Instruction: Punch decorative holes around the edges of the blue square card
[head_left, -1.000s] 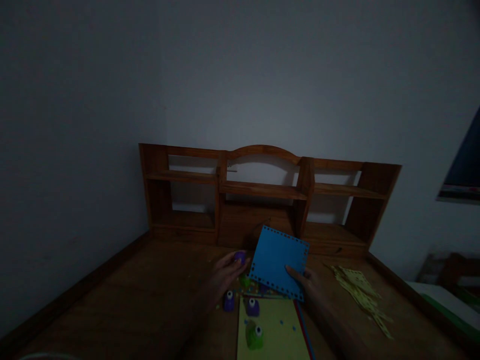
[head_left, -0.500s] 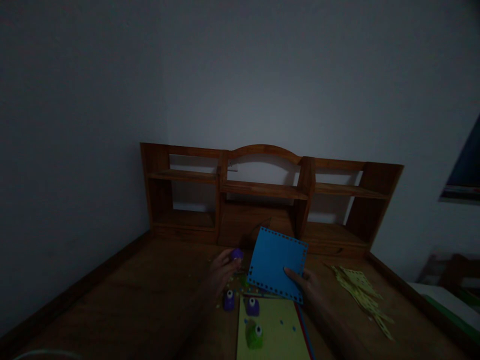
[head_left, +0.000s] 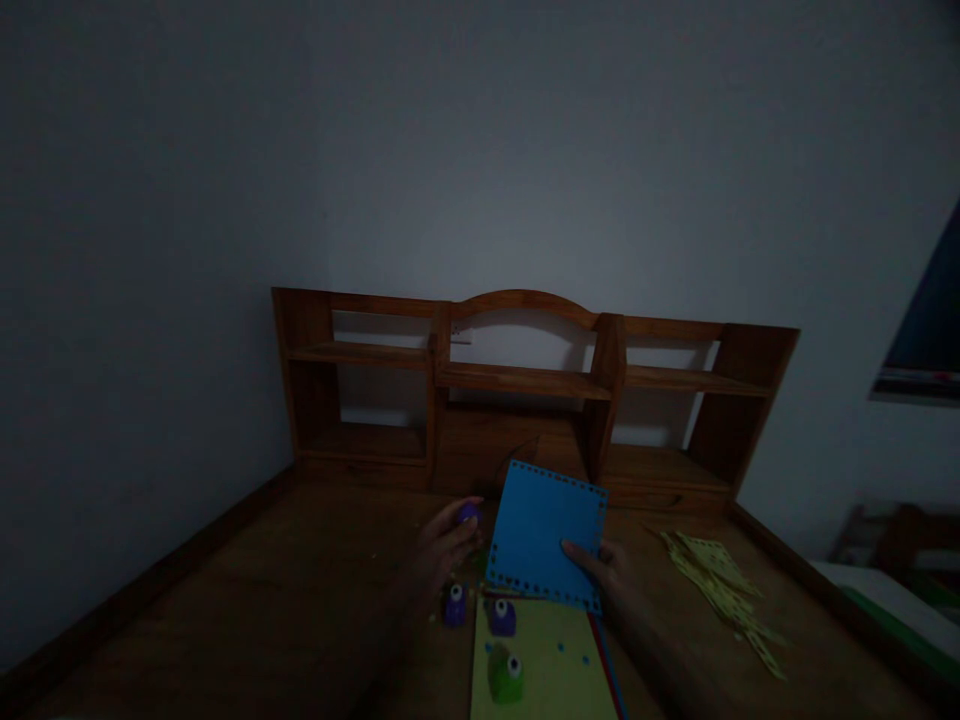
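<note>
My right hand (head_left: 609,572) pinches the lower right corner of a blue card (head_left: 546,535) with small holes punched all along its edges, and holds it tilted above the wooden desk (head_left: 285,600). My left hand (head_left: 444,540) is closed round a small purple punch (head_left: 469,514), just left of the card's edge. Below the hands lie two more purple punches (head_left: 454,604) and a green punch (head_left: 507,674), the green one on a yellow sheet (head_left: 555,670).
A wooden shelf unit (head_left: 525,385) stands at the back of the desk against the wall. Yellow punched paper strips (head_left: 720,590) lie at the right. Small paper dots are scattered near the punches. The room is dim.
The blue card and both hands have drifted slightly left and down. My left hand keeps hold of the purple punch beside the card's edge.
</note>
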